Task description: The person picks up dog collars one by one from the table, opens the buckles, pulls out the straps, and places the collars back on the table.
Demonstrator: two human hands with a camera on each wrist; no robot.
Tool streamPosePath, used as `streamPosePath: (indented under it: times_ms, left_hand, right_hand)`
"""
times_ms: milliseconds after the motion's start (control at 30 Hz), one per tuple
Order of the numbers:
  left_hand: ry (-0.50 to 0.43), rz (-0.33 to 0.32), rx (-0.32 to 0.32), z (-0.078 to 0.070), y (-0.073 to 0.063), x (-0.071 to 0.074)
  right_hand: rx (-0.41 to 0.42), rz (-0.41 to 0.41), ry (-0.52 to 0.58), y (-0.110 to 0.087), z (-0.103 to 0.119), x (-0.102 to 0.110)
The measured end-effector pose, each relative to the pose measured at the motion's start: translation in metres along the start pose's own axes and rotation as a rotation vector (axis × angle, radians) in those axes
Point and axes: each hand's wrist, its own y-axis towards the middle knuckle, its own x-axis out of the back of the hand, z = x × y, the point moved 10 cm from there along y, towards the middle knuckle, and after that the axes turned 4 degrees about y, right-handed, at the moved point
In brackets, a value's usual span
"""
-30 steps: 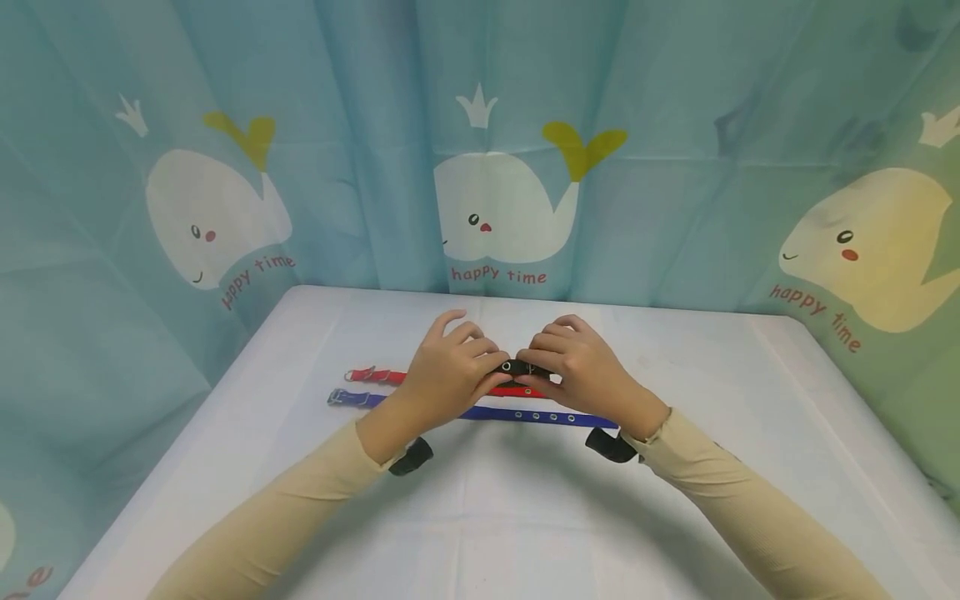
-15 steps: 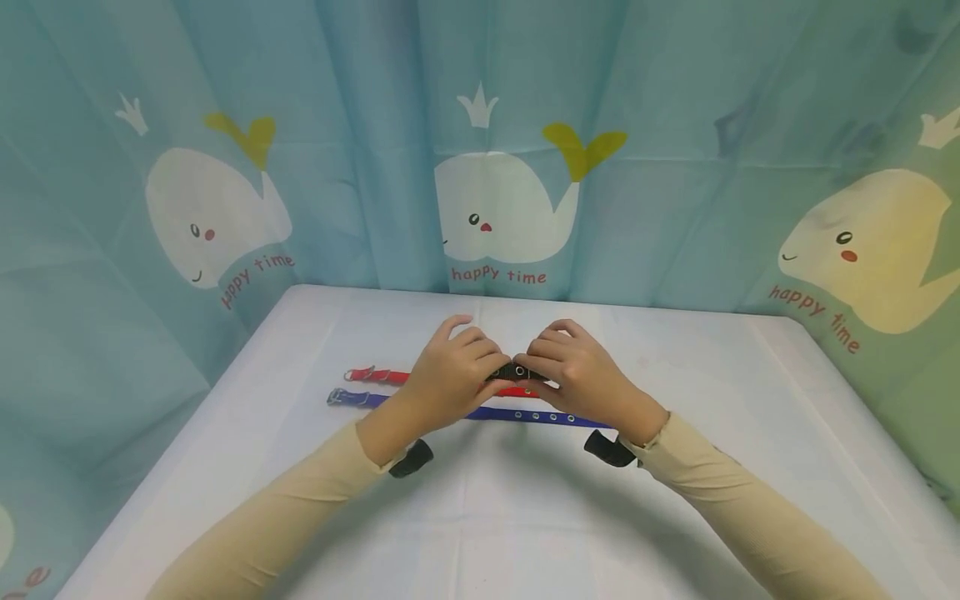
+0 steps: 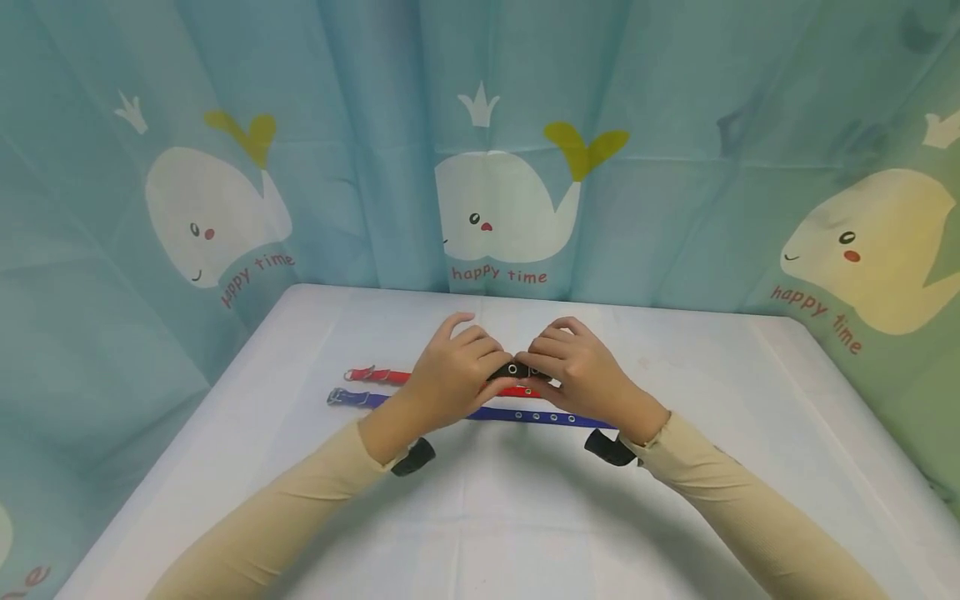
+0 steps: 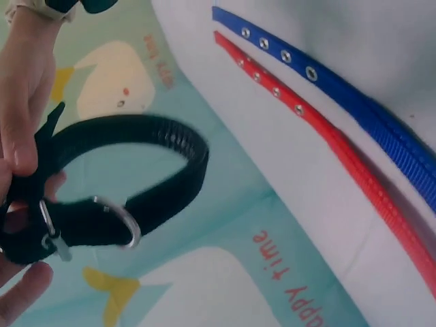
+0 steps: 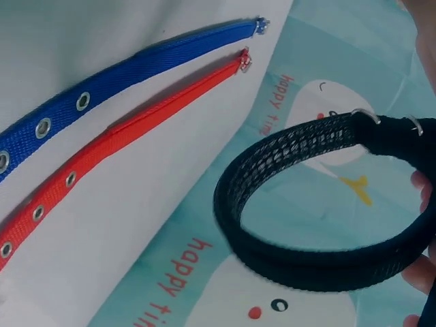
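Note:
A black collar [image 3: 513,369] with metal eyelets is bent round into a loop and held up between both hands. My left hand [image 3: 453,372] pinches one side of its joined ends, thumb below and fingers above. Close against it, my right hand [image 3: 576,369] pinches the other side. In the left wrist view the collar's D-ring [image 4: 128,221] hangs beside the metal buckle [image 4: 53,231], where the strap end passes through. The right wrist view shows the collar's ribbed lining [image 5: 286,150]. The fingers partly hide the buckle.
A red collar [image 3: 386,377] and a blue collar [image 3: 491,413] lie stretched out side by side on the white table [image 3: 517,533], below the hands. Both have buckles at the left end and eyelets toward the right. A blue whale-print curtain [image 3: 667,225] hangs behind the table.
Both hands keep their grip on the black collar. The collar shifts and turns slightly between the fingers, and the eyelet showing between them changes place. The red and blue collars have not moved.

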Motion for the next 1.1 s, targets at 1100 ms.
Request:
streamPosePath:
  times_ms: [1100]
  left_hand:
    - [-0.012,-0.014,-0.012,0.0002,-0.0007,0.0048]
  right_hand:
    - [-0.004,0.028,-0.031,0.0012,0.0007,-0.0001]
